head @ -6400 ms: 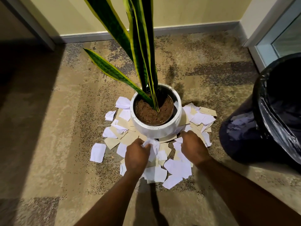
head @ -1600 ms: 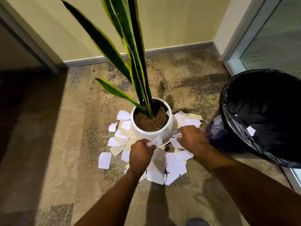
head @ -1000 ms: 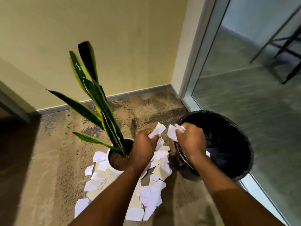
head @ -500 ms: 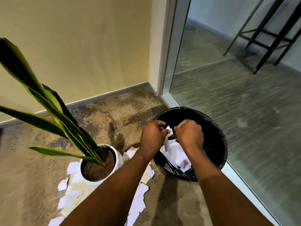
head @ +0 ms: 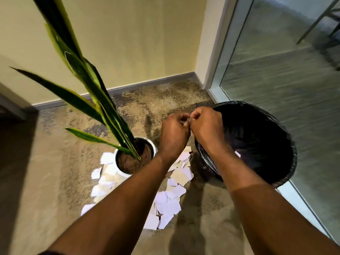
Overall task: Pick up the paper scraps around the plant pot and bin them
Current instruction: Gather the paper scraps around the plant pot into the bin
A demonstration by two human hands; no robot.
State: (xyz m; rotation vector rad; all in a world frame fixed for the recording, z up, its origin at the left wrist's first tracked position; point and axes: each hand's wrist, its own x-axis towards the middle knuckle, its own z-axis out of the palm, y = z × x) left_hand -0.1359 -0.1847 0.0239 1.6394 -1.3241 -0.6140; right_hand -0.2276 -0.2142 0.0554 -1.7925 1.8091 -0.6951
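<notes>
White and tan paper scraps (head: 171, 201) lie on the carpet around a white plant pot (head: 122, 173), mostly in front of it and to its right. A black-lined bin (head: 287, 144) stands to the right of the pot. My left hand (head: 173, 133) and my right hand (head: 206, 126) are raised together at the bin's left rim, knuckles touching, fingers curled shut. A pale sliver shows between them; I cannot tell if it is a scrap. My left forearm hides some scraps and part of the pot.
Long green leaves (head: 95, 92) rise from the pot toward the upper left. A yellow wall with a grey baseboard (head: 147, 82) closes the back. A glass door (head: 276, 70) runs along the right, just behind the bin.
Both hands gathered scraps by the pot, lifted them and dropped them in the bin. Since half a second ago the hands have pulled back to the bin's left rim, fists closed.
</notes>
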